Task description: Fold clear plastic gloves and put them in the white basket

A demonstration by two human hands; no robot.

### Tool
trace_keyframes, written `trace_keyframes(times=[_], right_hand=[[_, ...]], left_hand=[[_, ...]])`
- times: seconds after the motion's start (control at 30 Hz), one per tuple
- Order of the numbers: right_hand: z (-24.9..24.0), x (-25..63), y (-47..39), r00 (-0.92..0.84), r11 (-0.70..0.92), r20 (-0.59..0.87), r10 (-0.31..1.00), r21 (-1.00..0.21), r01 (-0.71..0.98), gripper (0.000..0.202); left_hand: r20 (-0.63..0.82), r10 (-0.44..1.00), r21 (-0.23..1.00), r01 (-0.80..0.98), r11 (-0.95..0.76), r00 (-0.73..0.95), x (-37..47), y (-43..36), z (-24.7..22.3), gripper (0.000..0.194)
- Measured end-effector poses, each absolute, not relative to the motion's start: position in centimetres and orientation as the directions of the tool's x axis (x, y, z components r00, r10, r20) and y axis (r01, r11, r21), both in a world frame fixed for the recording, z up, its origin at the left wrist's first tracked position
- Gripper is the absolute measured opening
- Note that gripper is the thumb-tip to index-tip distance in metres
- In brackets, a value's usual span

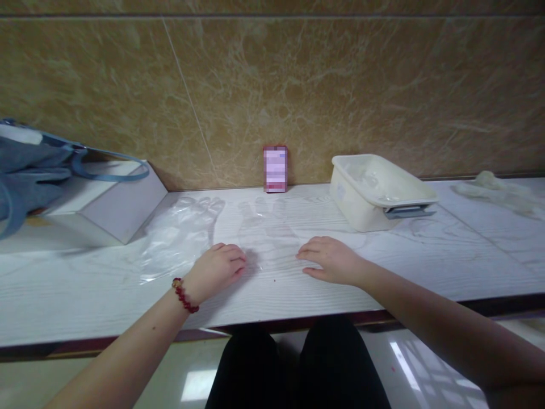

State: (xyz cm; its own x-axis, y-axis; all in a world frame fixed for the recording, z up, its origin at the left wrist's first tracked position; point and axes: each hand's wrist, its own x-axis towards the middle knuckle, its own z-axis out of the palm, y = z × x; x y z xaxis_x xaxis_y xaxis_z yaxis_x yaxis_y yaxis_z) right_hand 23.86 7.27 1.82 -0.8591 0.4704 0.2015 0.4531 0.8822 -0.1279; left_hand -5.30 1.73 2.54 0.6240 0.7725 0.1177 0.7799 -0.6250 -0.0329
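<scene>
A clear plastic disposable glove (269,230) lies flat on the white wood-grain table, its fingers towards the wall. My left hand (219,268) rests at the glove's lower left edge, fingers loosely bent and a little apart, with nothing visible held. On that wrist is a red bead bracelet (185,295). At the glove's right edge is my right hand (330,261), its fingers stretched out and the thumb apart. Left of the middle glove spreads a pile of clear plastic gloves (179,236), partly beside my left hand. Whether my fingertips press on the middle glove I cannot tell.
A phone (275,169) leans upright against the brown marbled wall. To the right stands a cream plastic bin (357,207) with clear plastic inside. Crumpled translucent plastic (496,190) lies farther right. A white box (123,207) and a blue bag (32,170) occupy the left.
</scene>
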Motion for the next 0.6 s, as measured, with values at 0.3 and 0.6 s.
trace_keyframes(times=[0.3,0.6], right_hand=[[1.2,23.1,8.3,-0.763,0.8,0.246,0.598,-0.243,0.549,0.061],[0.2,21.6,12.9,-0.737,0.768,0.277,0.617,-0.414,0.488,0.026]], left_hand=[[0.181,0.943,0.388,0.861,-0.33,0.28,-5.2,2.5,2.4,0.018],[0.177,0.982,0.683,0.71,-0.172,0.068,-5.4,4.2,2.4,0.016]])
